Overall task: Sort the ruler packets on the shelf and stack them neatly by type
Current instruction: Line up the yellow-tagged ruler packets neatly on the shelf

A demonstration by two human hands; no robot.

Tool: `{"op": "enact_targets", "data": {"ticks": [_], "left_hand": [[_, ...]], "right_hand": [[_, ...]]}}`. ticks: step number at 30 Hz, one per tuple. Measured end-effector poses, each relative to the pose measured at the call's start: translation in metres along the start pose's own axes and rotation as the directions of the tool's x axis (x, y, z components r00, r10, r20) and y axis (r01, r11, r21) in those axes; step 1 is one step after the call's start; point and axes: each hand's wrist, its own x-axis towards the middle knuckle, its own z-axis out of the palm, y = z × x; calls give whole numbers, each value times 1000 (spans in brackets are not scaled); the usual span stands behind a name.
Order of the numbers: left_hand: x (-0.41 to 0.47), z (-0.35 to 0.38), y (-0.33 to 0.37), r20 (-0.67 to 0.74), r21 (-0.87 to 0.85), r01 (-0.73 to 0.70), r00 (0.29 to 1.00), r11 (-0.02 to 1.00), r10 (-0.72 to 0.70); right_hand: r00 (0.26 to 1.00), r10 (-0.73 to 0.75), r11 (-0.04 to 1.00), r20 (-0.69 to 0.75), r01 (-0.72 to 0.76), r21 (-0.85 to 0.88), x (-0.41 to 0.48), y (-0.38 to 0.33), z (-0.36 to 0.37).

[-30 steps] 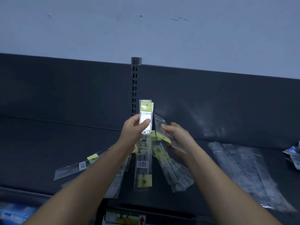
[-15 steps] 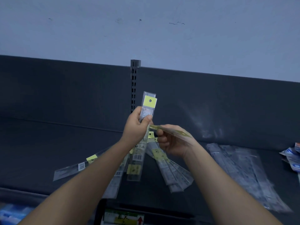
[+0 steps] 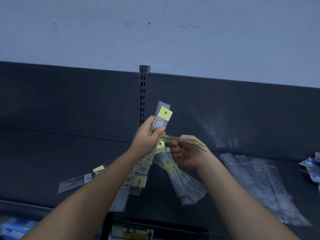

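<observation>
Both hands were up over the dark shelf (image 3: pixel 52 153), each with a ruler packet, which looked to me like comparing two before choosing their piles. Far left, one lone packet (image 3: pixel 81 179) lay slantwise on the shelf, apart from the rest, probably not yet sorted. The left hand (image 3: pixel 147 137) gripped an upright packet (image 3: pixel 161 118) between thumb and curled fingers, yellow header card on top and facing the person, so the label could be read. Below and between the hands a fanned heap (image 3: pixel 185 184) of yellow-labelled packets spread on the shelf, overlapping untidily; that seemed the stock to be worked through. The right hand (image 3: pixel 186 154) pinched a second packet (image 3: pixel 183 140) held nearly flat, edge toward the person, its near end touching or just beside the left thumb; I could not tell which. Its print was blurred. Further right a clear pile (image 3: pixel 259 184) lay roughly lined up, well apart from the heap, likely one type already gathered. At the far edge sat some blue-and-white packs (image 3: pixel 311 168), a different product, I judged
</observation>
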Motion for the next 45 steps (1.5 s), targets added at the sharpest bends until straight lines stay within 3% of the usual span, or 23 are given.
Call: {"op": "enact_targets", "data": {"ticks": [3,7,14,17,19,23,27,30,33,35,36,37,40,45], "left_hand": [[-1,-2,2,132,3,-16,991,1000,15],[1,-1,-1,131,-6,-6,991,1000,7],[8,6,11,-235,-39,35,971,999,-43],[13,2,13,-356,-110,112,923,988,-144],[15,2,11,-345,-164,195,907,967,-241],[11,12,4,-231,-279,337,886,899,-403],[4,22,-1,-171,-345,377,875,859,-452],[2,27,-4,-168,-346,400,864,849,-475],[1,29,-5,-180,-355,408,853,841,-490],[-1,33,-4,-171,-370,420,846,829,-504],[-1,35,-4,-159,-379,426,845,822,-511],[-2,37,-3,-147,-389,429,845,815,-515],[-1,39,-5,-129,-410,447,834,795,-536],[-1,38,-7,-127,-386,476,821,790,-556]], "right_hand": [[998,-12,993,58,5,120,-1,-3,-5],[992,-3,981,128,-22,193,-4,-4,-7],[1000,-24,999,6,24,-38,-2,-7,-5],[984,-150,978,-101,133,-158,-3,-8,-8],[960,-254,944,-120,219,-248,-1,-6,-8],[886,-439,844,-149,349,-408,1,1,-5],[792,-591,722,-153,435,-539,1,9,-5],[692,-692,582,-206,366,-727,6,12,-7],[580,-780,413,-236,193,-890,6,13,-9],[597,-789,297,-144,165,-941,7,17,-7],[634,-767,290,-102,200,-936,9,19,-4],[677,-732,328,-75,254,-910,9,22,0],[784,-613,578,-101,357,-734,11,23,3],[886,-434,837,-164,329,-438,13,18,-7]]}}
